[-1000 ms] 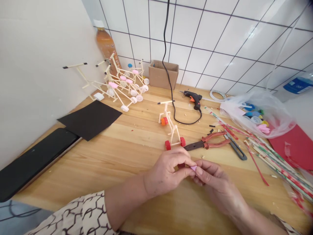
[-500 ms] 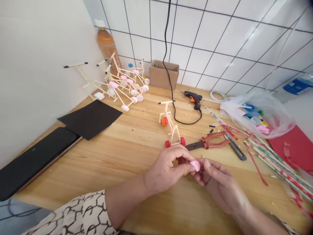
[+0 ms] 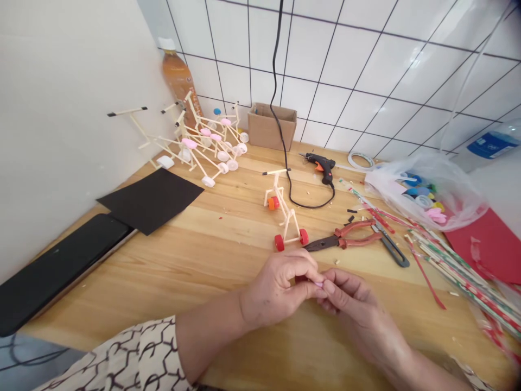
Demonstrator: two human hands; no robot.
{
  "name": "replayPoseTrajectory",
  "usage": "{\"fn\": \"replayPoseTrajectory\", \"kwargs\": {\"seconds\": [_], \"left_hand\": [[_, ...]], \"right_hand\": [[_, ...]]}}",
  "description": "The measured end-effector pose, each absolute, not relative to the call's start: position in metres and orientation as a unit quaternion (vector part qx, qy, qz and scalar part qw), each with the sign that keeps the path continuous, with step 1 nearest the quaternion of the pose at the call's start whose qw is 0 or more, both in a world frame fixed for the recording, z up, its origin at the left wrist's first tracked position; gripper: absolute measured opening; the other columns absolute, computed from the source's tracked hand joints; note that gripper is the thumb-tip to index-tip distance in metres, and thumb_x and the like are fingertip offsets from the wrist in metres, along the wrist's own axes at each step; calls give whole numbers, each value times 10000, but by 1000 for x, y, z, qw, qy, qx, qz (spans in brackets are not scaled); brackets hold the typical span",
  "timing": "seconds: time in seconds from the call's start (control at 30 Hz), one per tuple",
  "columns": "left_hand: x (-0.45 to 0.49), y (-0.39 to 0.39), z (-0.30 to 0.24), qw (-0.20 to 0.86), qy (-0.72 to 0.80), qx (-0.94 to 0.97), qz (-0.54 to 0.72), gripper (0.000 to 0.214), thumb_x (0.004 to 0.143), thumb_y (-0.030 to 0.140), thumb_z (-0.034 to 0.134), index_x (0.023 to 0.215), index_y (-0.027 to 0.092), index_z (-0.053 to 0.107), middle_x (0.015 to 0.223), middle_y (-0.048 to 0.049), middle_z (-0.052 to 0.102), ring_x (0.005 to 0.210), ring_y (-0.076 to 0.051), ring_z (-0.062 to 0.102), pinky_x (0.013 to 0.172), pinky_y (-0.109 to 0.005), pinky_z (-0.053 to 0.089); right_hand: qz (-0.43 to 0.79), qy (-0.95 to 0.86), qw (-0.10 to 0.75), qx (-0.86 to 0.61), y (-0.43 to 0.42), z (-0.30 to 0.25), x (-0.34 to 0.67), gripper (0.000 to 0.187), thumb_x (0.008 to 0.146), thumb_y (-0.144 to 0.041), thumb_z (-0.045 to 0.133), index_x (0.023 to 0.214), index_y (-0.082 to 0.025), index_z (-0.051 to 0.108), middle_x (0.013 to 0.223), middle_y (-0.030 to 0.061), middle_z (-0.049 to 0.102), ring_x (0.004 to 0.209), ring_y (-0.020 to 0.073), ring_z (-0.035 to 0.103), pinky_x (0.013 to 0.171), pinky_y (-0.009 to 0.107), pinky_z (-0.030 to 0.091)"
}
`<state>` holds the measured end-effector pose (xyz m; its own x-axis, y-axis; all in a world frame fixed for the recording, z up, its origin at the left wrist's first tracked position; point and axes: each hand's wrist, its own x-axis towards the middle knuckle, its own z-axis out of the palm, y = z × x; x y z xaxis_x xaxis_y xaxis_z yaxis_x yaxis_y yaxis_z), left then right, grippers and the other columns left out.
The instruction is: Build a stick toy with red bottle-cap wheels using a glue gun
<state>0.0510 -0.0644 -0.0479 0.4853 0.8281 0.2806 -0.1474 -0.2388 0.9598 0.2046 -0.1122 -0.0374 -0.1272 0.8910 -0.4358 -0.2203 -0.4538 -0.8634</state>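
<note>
left hand: on my feed the left hand (image 3: 277, 288) sits over the table edge nearest the camera, fingers curled inward, with a patterned sleeve (image 3: 130, 353) at the wrist.
right hand: i have the right hand (image 3: 354, 301) just beside it, fingertips turned toward the left hand's and touching them.
grip: clenched; i read both hands as pinching one small pink piece (image 3: 319, 283) between their fingertips.
pink piece: it sits between the two hands, nearly hidden, only a sliver showing, so i cannot tell its shape.
red bit: a small dark-red bit (image 3: 301, 278) shows under the left fingers; i cannot tell what it is.
nearest model: a stick frame (image 3: 287, 217) stands just above the left hand, with red caps (image 3: 279, 243) and an orange cap (image 3: 272, 203) for wheels.
tools: red-handled pliers (image 3: 358, 240) lie just right of that frame, beside a black-handled cutter (image 3: 391, 250); a hot glue gun (image 3: 321, 163) lies farther back, its black cord (image 3: 285, 157) rising up the tiles.
left of table: a cluster of stick frames (image 3: 203, 144) with pink and white caps sits by the wall, near a black card (image 3: 150, 201).
right of table: i see striped paper sticks (image 3: 459, 277), a plastic bag (image 3: 431, 184) of bottle caps and a red card (image 3: 484, 244).
under it all: a wooden tabletop (image 3: 228, 239).
</note>
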Motion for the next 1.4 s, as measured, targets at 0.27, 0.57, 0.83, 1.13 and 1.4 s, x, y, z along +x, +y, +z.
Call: {"fn": "replayPoseTrajectory", "kwargs": {"seconds": [0.27,0.57,0.83,1.13,1.4], "left_hand": [[50,-61,-38,577,274,662,392,144,693,137,695,835,123,675,776,-39,607,712,-121,556,677,-240,470],[54,-59,-51,805,204,437,346,78,713,196,695,727,122,673,704,-18,625,619,-112,625,650,-270,534],[59,-62,-55,868,184,329,325,167,606,157,775,655,96,628,618,4,630,563,-113,627,599,-272,525],[54,-63,-44,783,219,445,375,216,690,121,694,903,141,660,765,-20,648,682,-123,633,688,-272,519],[55,-67,-45,619,297,585,430,49,662,89,711,706,94,690,776,-30,574,686,-96,559,665,-214,466]], "right_hand": [[693,-295,433,-496,-108,-38,209,221,730,-349,682,635,-155,635,571,-19,492,547,80,357,541,218,284],[715,-291,411,-485,-112,-38,209,231,685,-372,716,645,-153,655,573,0,521,536,85,375,512,219,277],[724,-289,416,-467,-113,-41,206,222,638,-371,753,650,-164,673,547,-10,509,536,85,380,530,217,296],[683,-266,467,-495,-107,-40,207,163,615,-349,771,654,-201,716,540,-14,526,521,79,377,518,211,321],[681,-306,451,-490,-110,-42,211,227,640,-384,751,725,-175,730,562,3,575,541,82,419,539,214,322]]}}
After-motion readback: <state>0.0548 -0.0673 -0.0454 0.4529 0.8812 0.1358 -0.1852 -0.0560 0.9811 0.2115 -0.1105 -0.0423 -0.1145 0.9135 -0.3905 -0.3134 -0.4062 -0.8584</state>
